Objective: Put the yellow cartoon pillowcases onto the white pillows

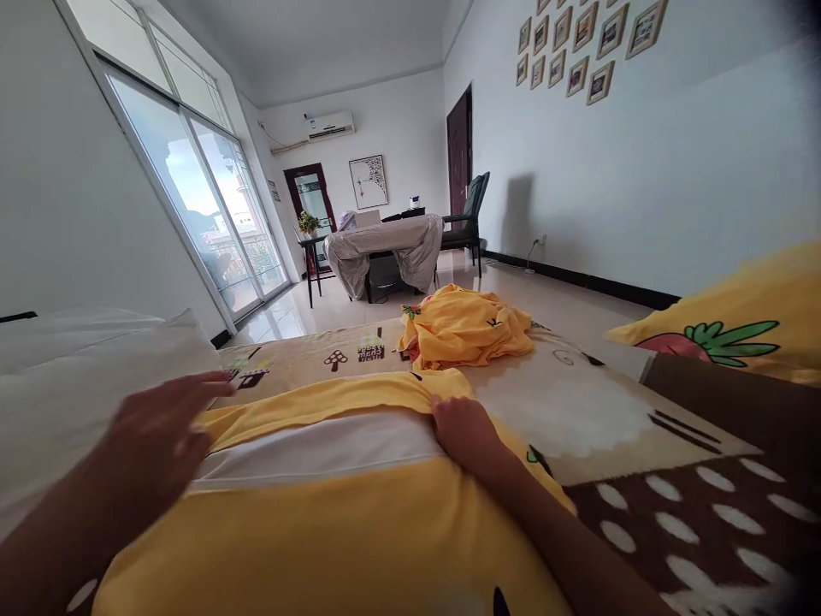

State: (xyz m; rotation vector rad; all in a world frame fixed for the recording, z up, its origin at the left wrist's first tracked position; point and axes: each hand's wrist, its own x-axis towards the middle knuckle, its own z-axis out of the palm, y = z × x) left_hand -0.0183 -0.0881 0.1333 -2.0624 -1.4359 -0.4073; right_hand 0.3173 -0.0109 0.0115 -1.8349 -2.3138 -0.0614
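A yellow pillowcase [308, 539] lies in front of me, with a white pillow [333, 441] showing through its opening. My right hand [465, 428] is closed on the far edge of the pillowcase, near the right corner of the opening. My left hand [160, 436], a little blurred, is by the left end of that edge. Its fingers are stretched out and its thumb stands apart from them, holding nothing that I can see. Beyond the pillowcase, a crumpled heap of yellow cloth [468, 329] rests on the patterned blanket [564, 393].
White pillows [77, 376] are stacked on the left. A yellow printed cushion or cloth [757, 308] sits at the right above a dark brown edge [724, 398]. Farther off are a covered table [385, 244], a black chair [471, 214] and sliding glass doors [211, 188].
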